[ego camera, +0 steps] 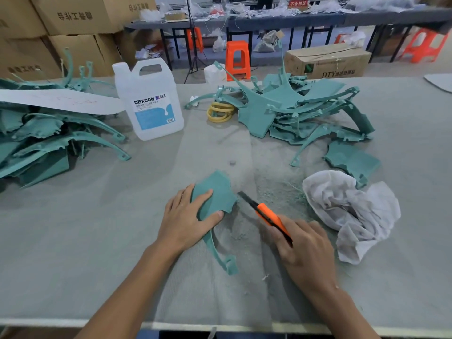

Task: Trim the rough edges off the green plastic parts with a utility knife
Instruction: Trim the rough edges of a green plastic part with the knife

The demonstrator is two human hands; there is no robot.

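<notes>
Tabletop (73, 241), grey felt: left heap (49, 138) and right heap (305, 111) of green parts flank the jug (149, 99). One part (217, 192) lies flat in front of the jug, towards the person. Part: judged light, thin and stiff, springy in its slim curved arm and apt to skid, so best pinned on the broad panel near the cut, as the left hand (188, 216) does, fingers spread and pressing flat. Knife (266, 214), also in front of the jug: right hand (303, 245) curled round the orange handle, blade tip just beside the panel's edge, contact unclear.
</notes>
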